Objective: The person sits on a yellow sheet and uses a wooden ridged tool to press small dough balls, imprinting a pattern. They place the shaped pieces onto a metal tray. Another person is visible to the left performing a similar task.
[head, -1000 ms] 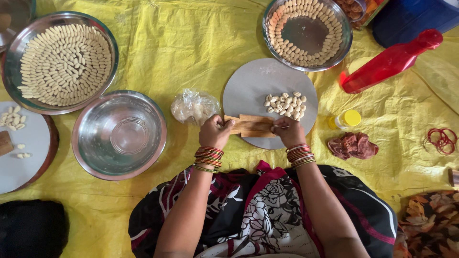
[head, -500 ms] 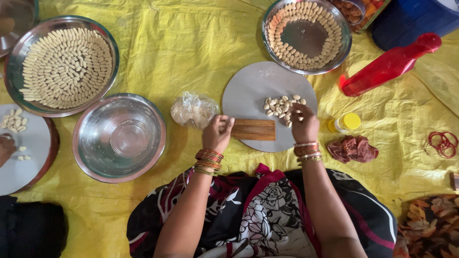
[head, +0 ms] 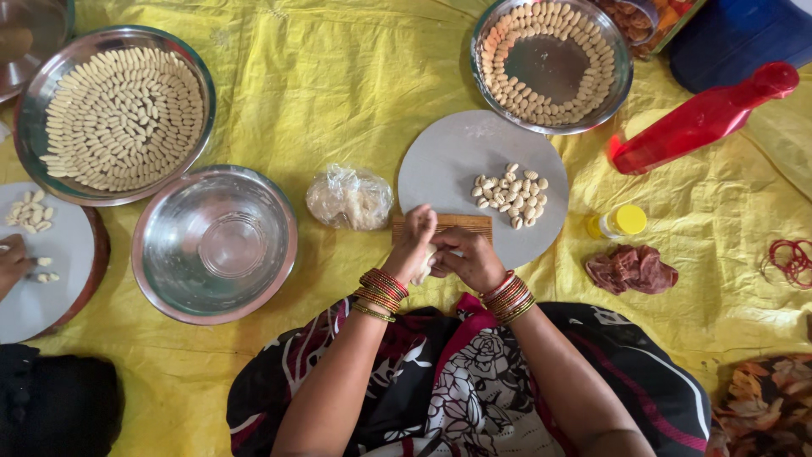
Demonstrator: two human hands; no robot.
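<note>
Clear plastic bag (head: 349, 198) of pale dough, crumpled, beside round grey board (head: 457, 156). Red bottle (head: 702, 120) lying tilted at right. Small yellow-capped jar (head: 620, 222) just below it.

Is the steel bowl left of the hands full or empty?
Empty. The steel bowl shows only bare, shiny metal inside, while the big tray above it is packed with rows of shaped dough pieces.

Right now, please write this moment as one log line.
left hand: holds dough | right hand: pinches dough | comb board: behind hands
</note>
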